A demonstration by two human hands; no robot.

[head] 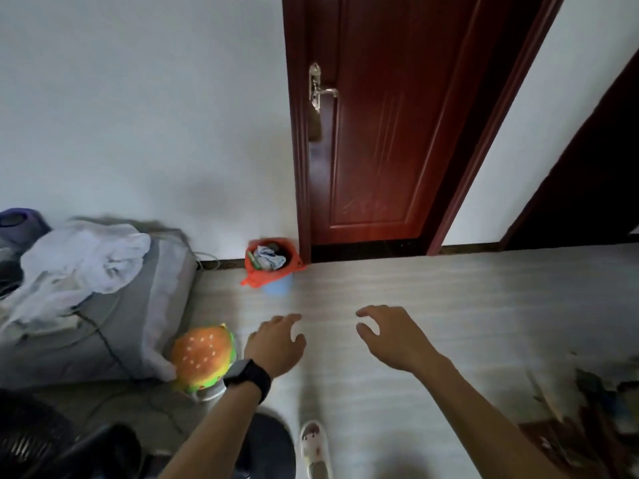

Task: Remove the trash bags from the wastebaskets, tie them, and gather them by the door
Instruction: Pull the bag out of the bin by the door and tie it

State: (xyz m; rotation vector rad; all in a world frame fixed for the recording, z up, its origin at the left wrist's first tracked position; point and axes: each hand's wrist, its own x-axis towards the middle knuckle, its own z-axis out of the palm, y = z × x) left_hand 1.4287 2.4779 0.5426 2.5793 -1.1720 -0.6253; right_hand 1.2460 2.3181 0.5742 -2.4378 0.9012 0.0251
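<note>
At the far left a grey mattress (114, 326) lies on the floor against the white wall (138, 115), with a crumpled white cloth (83, 261) on top of it and a thin dark cable (103, 340) running across it. At the near corner of the mattress a burger-shaped plush toy (204, 357) rests, touching the mattress edge.

Next to the right, a small light-blue wastebasket (278, 288) stands at the foot of the wall, just beside the left edge of the door frame. An orange trash bag (269, 259) lines it, the rim of the bag folded outward over the basket edge. Inside the bag I can see crumpled paper and something green.

The red-brown door (380, 133) is closed, with a metal handle (320, 89) on its left side. A dark threshold strip runs along its bottom edge.

Between the basket and the person the pale wood-pattern floor (449, 305) is free, and it is wide to the right as well.

The left hand (276, 344), with a black watch (247, 375) on the wrist, hangs over this floor with the fingers loosely spread and nothing in them. The right hand (390, 333) is beside it, apart from it, also with curled spread fingers and nothing held. Both are well apart from the basket.

Below, one white slipper (316, 447) is visible. At the far right bottom some dark clutter (587, 409) lies on the floor, too blurred to tell.
</note>
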